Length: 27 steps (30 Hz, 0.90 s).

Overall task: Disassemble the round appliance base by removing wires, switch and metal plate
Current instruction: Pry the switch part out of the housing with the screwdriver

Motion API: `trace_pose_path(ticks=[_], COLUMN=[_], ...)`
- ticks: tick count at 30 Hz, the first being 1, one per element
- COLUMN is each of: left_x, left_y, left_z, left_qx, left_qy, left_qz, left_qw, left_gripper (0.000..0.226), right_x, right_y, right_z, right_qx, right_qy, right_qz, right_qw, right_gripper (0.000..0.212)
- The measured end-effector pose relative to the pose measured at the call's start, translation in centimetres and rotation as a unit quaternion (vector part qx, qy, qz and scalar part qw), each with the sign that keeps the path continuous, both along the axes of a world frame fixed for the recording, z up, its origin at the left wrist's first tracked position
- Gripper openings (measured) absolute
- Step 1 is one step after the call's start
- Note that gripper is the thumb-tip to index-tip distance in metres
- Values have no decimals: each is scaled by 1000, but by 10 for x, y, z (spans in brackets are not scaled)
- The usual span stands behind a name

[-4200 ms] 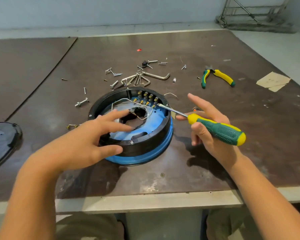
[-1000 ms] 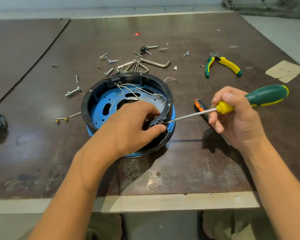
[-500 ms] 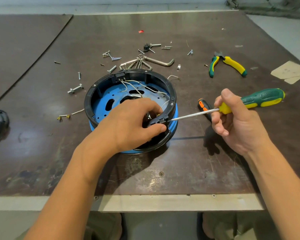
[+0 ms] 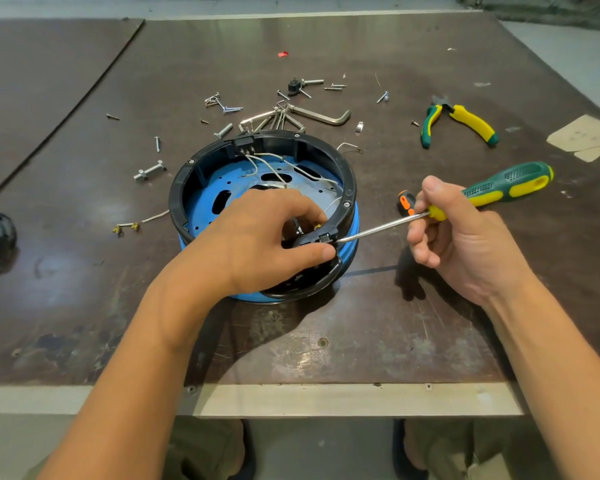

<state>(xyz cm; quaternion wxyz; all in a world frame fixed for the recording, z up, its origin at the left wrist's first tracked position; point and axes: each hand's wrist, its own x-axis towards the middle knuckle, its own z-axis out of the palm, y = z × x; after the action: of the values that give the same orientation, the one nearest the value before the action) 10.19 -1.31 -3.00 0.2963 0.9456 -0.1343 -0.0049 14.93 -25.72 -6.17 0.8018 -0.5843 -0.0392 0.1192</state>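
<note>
the round base (image 4: 326, 150) sits open side up on the counter (image 4: 361, 341), its black ring around the blue metal plate (image 4: 207, 195). white wires (image 4: 274, 168) loop across from a terminal block at the base's far rim. the switch (image 4: 321, 237) is a small black block at the base's near-right rim.

the left grip (image 4: 264, 240) reaches into the base from the near side and is clenched on the switch, thumb along its near side and curled fingers behind it inside the ring. the right grip (image 4: 465, 244), out to the right of the base, is clasped round the screwdriver (image 4: 499, 190) where shaft meets handle.

the tool's long axis slants from far-right to near-left, and its tip touches the switch's outer face, just beside the left thumb. so the switch lies at the end of the shaft, left of the right grip and inside the left one.

the coming move is probably a pry or push along that axis, with the left grip drawing the switch inward. a slip could send the tip at the thumb. pliers (image 4: 458, 123) and loose screws (image 4: 149, 171) lie beyond the base.
</note>
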Motion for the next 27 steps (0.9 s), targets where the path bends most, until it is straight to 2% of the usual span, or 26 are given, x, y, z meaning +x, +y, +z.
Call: trace_pose_path(ticks=[4, 9, 14, 20, 24, 27], left_x=[-2, -3, -2, -2, -1, 0], left_y=[0, -2, -7, -6, -7, -6], left_z=[1, 2, 1, 2, 1, 0], left_qx=[-23, -2, 32, 28, 30, 28], left_qy=[28, 28, 31, 34, 36, 38], left_qz=[-20, -35, -34, -41, -38, -31], left_qw=[999, 999, 998, 998, 998, 998], left_gripper=[40, 37, 43, 45, 50, 46], right_x=[0, -3, -1, 7, 12, 12], right_y=[1, 0, 3, 8, 11, 10], right_z=[2, 2, 0, 0, 0, -1], right_qx=[-15, -9, -6, 4, 7, 9], right_qy=[-2, -14, 27, 85, 100, 89], right_qz=[23, 20, 13, 7, 15, 16], right_qw=[1000, 1000, 1000, 996, 995, 996], right_gripper=[35, 36, 38, 42, 41, 41])
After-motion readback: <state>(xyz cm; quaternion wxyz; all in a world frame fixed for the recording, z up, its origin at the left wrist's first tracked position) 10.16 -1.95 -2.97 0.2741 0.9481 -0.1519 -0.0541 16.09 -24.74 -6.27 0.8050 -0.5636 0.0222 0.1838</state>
